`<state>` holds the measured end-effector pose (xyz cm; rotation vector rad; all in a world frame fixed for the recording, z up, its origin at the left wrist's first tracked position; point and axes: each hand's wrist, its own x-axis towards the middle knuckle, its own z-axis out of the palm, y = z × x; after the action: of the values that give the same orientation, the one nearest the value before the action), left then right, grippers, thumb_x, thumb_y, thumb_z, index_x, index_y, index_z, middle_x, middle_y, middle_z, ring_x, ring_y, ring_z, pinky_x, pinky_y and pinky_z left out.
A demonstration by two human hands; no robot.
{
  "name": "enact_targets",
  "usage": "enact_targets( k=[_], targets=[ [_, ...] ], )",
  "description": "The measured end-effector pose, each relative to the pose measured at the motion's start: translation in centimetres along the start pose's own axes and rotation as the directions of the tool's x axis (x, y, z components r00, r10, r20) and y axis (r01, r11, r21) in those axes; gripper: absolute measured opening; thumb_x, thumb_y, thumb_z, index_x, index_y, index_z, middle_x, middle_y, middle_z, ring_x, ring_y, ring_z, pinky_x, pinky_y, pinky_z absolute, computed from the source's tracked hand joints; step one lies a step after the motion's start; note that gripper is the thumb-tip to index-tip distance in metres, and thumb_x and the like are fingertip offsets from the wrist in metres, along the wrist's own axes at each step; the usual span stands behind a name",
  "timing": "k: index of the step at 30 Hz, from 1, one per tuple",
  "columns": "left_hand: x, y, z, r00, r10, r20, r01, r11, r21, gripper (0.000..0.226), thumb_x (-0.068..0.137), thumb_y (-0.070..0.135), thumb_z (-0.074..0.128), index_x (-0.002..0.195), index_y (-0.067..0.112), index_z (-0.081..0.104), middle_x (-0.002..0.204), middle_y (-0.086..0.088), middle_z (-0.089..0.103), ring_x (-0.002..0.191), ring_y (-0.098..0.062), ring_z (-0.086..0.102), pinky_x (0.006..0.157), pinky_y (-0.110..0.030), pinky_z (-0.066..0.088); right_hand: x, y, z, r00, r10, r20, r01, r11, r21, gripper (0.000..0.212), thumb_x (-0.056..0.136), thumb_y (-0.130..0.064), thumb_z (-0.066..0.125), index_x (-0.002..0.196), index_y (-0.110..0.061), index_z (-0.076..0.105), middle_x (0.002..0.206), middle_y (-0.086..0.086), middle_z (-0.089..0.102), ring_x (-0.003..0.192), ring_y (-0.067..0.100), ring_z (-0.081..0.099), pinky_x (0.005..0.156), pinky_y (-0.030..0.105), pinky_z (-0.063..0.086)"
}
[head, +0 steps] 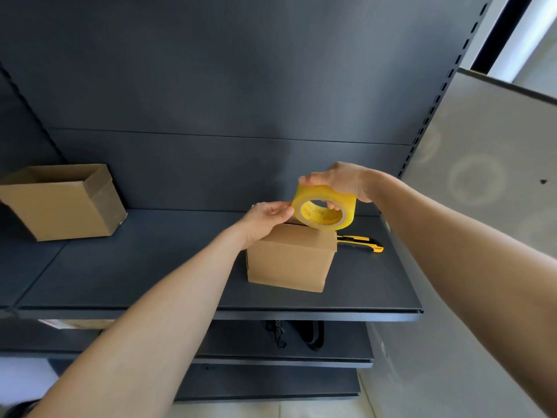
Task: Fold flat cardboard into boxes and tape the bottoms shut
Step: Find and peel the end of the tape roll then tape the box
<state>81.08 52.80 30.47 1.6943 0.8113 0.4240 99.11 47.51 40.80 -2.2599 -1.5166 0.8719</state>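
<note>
A dark grey metal shelf [144, 267] with a matching back panel [211, 86] stands beside a pale board [482, 206] on the right, and bears an open-topped cardboard box [63, 203] at far left and a yellow-and-black utility knife [361, 242]. Mid-shelf, just left of the knife, sits the small cardboard box [289, 260], plain brown, folded square. Just above it the right hand [340, 179] grips a yellow tape roll [331, 197] from above, fingers through its core, while the left hand [268, 218] pinches the roll's left rim.

on the shelf [120, 285], open box [63, 203] far left, knife [361, 243] right of folded box [289, 260].
</note>
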Motion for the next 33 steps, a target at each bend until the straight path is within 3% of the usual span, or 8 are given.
enact_targets(
  k=[4,7,10,14,18,21,27,33],
  targets=[
    [-0.2,0.3,-0.1,1.000,-0.024,0.016,0.023,1.000,0.009,0.052,0.092,0.058,0.041,0.128,0.026,0.060,0.123,0.005,0.065,0.126,-0.007,0.050,0.116,-0.037,0.021,0.0,1.1,-0.3,0.998,-0.034,0.060,0.014,0.951,0.309,0.042,0.081,-0.053,0.061,0.079,-0.012,0.066,0.059,0.007,0.060,0.048,0.019,0.056,0.061,0.029,0.048],
    [-0.3,0.8,-0.1,0.999,-0.029,0.034,0.031,0.997,-0.064,0.076,0.077,0.076,0.029,0.128,0.028,0.060,0.121,0.010,0.066,0.122,-0.003,0.053,0.113,-0.035,0.018,0.4,2.3,0.4,0.980,-0.131,0.150,-0.001,0.750,0.661,0.033,0.088,-0.042,0.056,0.070,-0.014,0.060,0.050,0.002,0.051,0.042,0.015,0.045,0.061,0.030,0.044],
    [0.0,0.7,-0.3,0.999,0.003,0.053,0.007,0.984,-0.180,0.078,0.076,0.073,0.038,0.117,0.012,0.065,0.120,0.002,0.067,0.116,-0.010,0.058,0.113,-0.034,0.028,0.7,3.3,2.0,0.966,-0.183,0.181,-0.027,0.630,0.776,0.043,0.092,-0.038,0.051,0.054,-0.017,0.058,0.046,0.001,0.047,0.039,0.013,0.040,0.057,0.028,0.042],
    [0.5,0.2,-0.5,1.000,0.015,0.002,-0.014,0.972,-0.236,0.051,0.081,0.066,0.049,0.081,0.019,0.069,0.095,-0.005,0.070,0.101,-0.017,0.065,0.099,-0.032,0.040,1.3,3.4,3.0,0.993,-0.078,0.087,-0.010,0.687,0.726,0.036,0.092,-0.036,0.052,0.070,-0.012,0.066,0.067,0.004,0.062,0.051,0.013,0.050,0.055,0.025,0.044],
    [0.9,0.3,-0.4,0.996,-0.023,-0.090,0.003,0.975,-0.222,0.074,0.073,0.080,0.045,0.097,0.014,0.067,0.094,-0.012,0.066,0.107,-0.028,0.063,0.101,-0.037,0.044,1.7,2.2,2.6,0.993,-0.090,0.076,0.055,0.927,0.371,0.040,0.081,-0.057,0.063,0.100,-0.022,0.065,0.098,0.001,0.068,0.089,0.018,0.065,0.081,0.033,0.053],
    [0.8,0.3,-0.4,0.997,-0.028,-0.076,0.012,0.978,-0.207,0.078,0.073,0.082,0.036,0.099,0.012,0.060,0.092,-0.013,0.058,0.105,-0.031,0.061,0.106,-0.045,0.041,2.0,2.2,3.4,0.997,-0.065,0.041,0.054,0.969,0.239,0.033,0.081,-0.039,0.073,0.103,-0.015,0.064,0.098,0.005,0.068,0.090,0.021,0.064,0.087,0.037,0.052],
    [0.9,-0.4,-0.5,0.996,-0.001,-0.084,-0.022,0.963,-0.269,0.038,0.095,0.046,0.049,0.119,0.020,0.061,0.108,0.000,0.067,0.107,-0.018,0.060,0.112,-0.042,0.033,2.6,3.1,4.8,0.971,0.227,-0.071,-0.148,0.812,0.565,0.015,0.092,-0.020,0.063,0.087,-0.007,0.059,0.072,0.007,0.056,0.057,0.018,0.053,0.056,0.029,0.048],
    [0.6,0.1,-0.6,0.998,0.055,-0.032,-0.061,0.959,-0.276,0.062,0.085,0.051,0.053,0.143,0.033,0.041,0.135,0.015,0.055,0.127,-0.009,0.048,0.113,-0.032,0.030,3.0,2.2,5.1,0.904,0.407,0.133,-0.368,0.578,0.728,0.004,0.096,-0.013,0.053,0.094,-0.010,0.052,0.081,0.008,0.057,0.074,0.023,0.061,0.079,0.038,0.055]
  ],
)
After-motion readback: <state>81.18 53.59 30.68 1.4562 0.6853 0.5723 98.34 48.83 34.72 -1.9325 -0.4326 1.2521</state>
